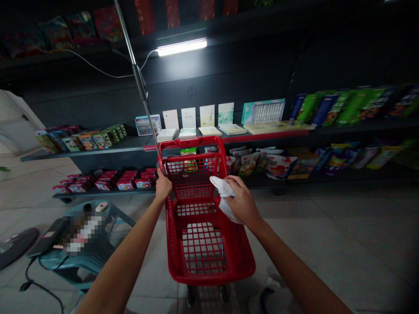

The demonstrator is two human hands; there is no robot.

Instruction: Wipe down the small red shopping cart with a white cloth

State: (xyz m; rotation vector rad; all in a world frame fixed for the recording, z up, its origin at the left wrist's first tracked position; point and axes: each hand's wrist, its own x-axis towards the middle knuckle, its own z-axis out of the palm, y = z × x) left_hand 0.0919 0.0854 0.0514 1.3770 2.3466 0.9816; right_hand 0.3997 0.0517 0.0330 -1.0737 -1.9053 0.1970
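Observation:
A red plastic shopping cart (209, 279) stands in front of me, its basket holding nothing that I can see. My left hand (163, 186) is closed around the cart's left side, near the handle end. In my right hand (241, 198) a white cloth (223, 187) is bunched up, and part of it hangs down against the cart's right side wall. The fingers of that hand are wrapped over the cloth at the upper right rim.
Shelves behind the cart carry standing booklets (207, 116), snack bags (281, 165) and small boxes (88, 140). On the left is a blue-green plastic stool (121, 213) with items and a cable. A metal pole (139, 80) rises behind the cart.

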